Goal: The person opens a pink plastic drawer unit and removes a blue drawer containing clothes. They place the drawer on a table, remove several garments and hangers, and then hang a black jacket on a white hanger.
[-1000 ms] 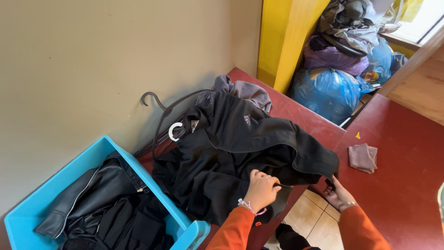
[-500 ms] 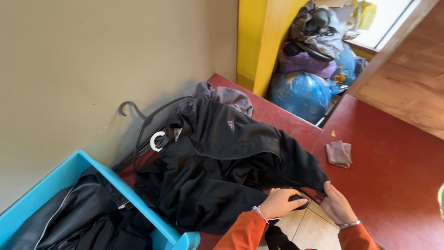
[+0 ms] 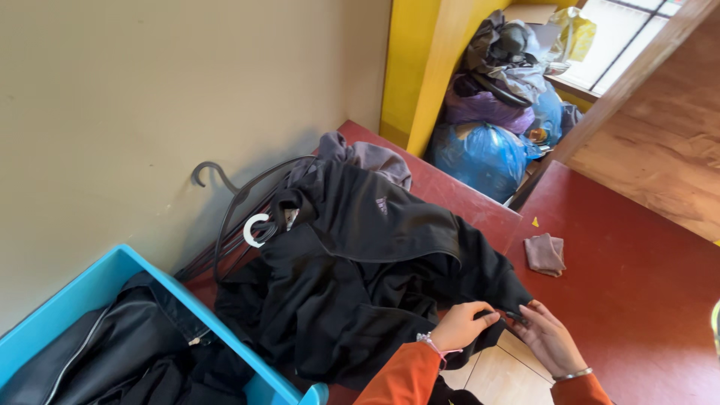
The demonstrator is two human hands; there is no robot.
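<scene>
A black jacket (image 3: 360, 262) lies spread on the dark red tabletop (image 3: 450, 191). My left hand (image 3: 465, 324) pinches the jacket's lower hem at the table's front edge. My right hand (image 3: 547, 337) grips the same hem just to the right of it, and the two hands nearly touch. Both sleeves are orange. Under the jacket's collar lie dark clothes hangers (image 3: 225, 217), with a white hook (image 3: 255, 229) showing.
A blue plastic bin (image 3: 97, 292) at the lower left holds dark clothes. A grey garment (image 3: 367, 156) lies behind the jacket. A small brownish cloth (image 3: 545, 253) sits on the red surface to the right. Blue and purple filled bags (image 3: 487, 146) are stacked by the yellow post.
My left hand shifted along the hem toward my right hand, and both now pinch the jacket's edge together. The view has tilted slightly.
</scene>
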